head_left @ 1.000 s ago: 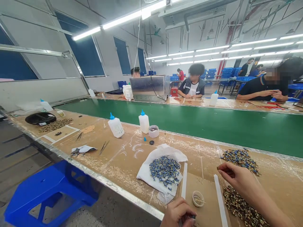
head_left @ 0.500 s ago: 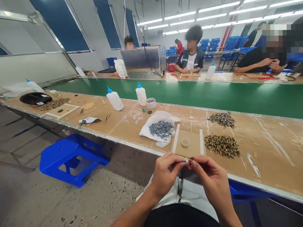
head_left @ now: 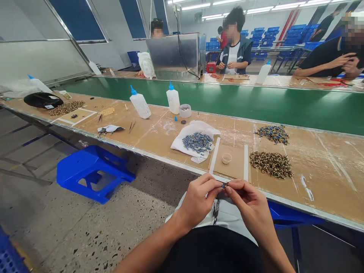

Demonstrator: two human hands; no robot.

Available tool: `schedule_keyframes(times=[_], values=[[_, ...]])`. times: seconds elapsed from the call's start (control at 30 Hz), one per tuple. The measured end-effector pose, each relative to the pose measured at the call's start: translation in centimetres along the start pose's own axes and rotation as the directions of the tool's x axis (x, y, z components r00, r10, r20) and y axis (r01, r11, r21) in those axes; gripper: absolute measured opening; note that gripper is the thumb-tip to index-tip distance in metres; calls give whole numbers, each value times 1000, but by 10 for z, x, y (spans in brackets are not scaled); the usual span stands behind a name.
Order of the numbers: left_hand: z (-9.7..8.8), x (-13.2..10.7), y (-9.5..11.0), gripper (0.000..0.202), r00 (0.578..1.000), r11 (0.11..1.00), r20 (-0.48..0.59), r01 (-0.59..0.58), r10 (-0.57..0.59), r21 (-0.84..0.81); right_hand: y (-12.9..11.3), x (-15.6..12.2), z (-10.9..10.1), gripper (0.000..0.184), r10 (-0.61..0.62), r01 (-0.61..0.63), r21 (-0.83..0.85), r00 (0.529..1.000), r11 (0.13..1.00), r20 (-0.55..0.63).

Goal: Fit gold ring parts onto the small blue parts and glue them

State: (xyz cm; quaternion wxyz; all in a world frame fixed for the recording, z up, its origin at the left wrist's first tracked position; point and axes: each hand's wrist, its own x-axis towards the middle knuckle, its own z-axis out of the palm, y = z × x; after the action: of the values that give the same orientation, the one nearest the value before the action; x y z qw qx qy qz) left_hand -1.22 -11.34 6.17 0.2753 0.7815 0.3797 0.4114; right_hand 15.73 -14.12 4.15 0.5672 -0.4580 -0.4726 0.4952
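My left hand (head_left: 199,199) and my right hand (head_left: 250,208) meet over my lap, just below the bench edge. Both pinch one tiny part (head_left: 223,185), blue and dark, between the fingertips. Straight ahead on the bench lies a cardboard pad (head_left: 236,168) edged by two white strips, with a small clear cup (head_left: 226,158) on it. Left of the pad a white cloth (head_left: 182,142) carries a heap of blue parts (head_left: 198,142). Right of it lie a gold-and-black heap (head_left: 271,164) and, further back, a blue-and-gold heap (head_left: 273,133).
Two white glue bottles (head_left: 140,105) (head_left: 173,99) and a small tub (head_left: 185,110) stand near the green conveyor belt (head_left: 256,102). A blue stool (head_left: 92,172) stands on the floor at left. Other people sit working across the belt. A black dish (head_left: 43,100) sits far left.
A second ago my right hand reached over the gold-and-black heap and my left was at the bench edge. Both have drawn back to my lap and now pinch one small part together.
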Motion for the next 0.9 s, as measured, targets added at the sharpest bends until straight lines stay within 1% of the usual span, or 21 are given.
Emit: schedule_keyframes(times=[0.07,0.13,0.23,0.3,0.4,0.5,0.57,0.7,0.8,0.9], values=[[-4,1,-1,15,999,996,30,-42,39,83,-1,-1,-3,12,21,-18,-39,998,999,65],[-7,4,1,16,996,980,58,-83,74,179,-3,-1,-5,10,27,-19,-76,994,997,106],[-11,10,2,19,990,945,82,-135,116,299,-3,1,-5,9,12,0,-108,994,994,110],[-13,14,1,21,985,920,100,-168,141,353,-3,4,-4,11,9,3,-101,994,995,113],[-18,22,-3,23,971,900,173,-221,166,377,-3,13,-3,14,36,-26,-72,988,997,147],[-26,33,-5,22,946,901,286,-253,153,354,-5,22,-4,18,63,-53,-54,979,997,196],[-30,40,-4,21,935,908,333,-239,119,345,-6,27,-3,20,67,-59,-49,977,997,202],[-30,51,0,23,949,940,313,-136,34,312,-6,30,1,20,63,-60,-25,990,998,124],[-27,58,-2,22,950,971,314,-71,-5,230,-4,32,4,20,60,-58,-22,995,998,82],[-26,64,-8,20,946,992,323,1,-43,129,0,34,4,21,42,-39,-39,996,998,73]])
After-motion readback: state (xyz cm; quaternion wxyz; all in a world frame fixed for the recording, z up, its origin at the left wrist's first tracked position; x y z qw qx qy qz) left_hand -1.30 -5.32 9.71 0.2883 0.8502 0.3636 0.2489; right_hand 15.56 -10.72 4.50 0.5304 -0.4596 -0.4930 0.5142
